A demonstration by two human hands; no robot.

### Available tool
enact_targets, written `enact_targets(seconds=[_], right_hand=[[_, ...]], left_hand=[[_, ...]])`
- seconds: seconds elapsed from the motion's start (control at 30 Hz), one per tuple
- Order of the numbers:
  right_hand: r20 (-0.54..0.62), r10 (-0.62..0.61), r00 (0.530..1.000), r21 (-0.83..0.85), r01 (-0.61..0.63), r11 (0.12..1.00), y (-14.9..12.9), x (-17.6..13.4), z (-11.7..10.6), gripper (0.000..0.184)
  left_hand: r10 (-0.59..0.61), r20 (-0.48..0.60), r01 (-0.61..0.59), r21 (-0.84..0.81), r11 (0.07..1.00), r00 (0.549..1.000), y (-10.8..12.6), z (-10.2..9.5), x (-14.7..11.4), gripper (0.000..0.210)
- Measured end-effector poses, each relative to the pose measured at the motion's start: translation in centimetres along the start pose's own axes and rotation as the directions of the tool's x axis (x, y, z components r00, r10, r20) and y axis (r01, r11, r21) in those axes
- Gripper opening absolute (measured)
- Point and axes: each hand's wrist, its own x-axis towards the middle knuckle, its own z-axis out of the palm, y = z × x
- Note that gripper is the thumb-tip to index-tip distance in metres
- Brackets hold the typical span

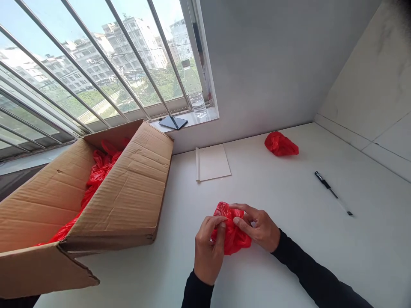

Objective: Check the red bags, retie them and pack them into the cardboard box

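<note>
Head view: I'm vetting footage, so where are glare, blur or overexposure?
Head view: pale buildings look washed out through the metal-barred glass window; head view again: small glints on the crinkled red plastic bundle being held; head view's upper right corner: a dark, blurred patch.

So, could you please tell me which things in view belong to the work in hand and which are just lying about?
Likely in the job: held red bag; cardboard box; red plastic inside it; far red bundle.
Just lying about: white pad; pen; phone; bottle.
</note>
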Motion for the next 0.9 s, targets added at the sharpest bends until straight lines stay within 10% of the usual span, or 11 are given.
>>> enact_targets(seconds=[0.9], right_hand=[[-0.252,-0.060,0.966,0.113,0.091,0.989,0.1,-0.3,0.6,0.013]], left_hand=[[-0.096,-0.100,0.107,0.109,0.988,0.990,-1.2,-1.6,0.4,0.024]])
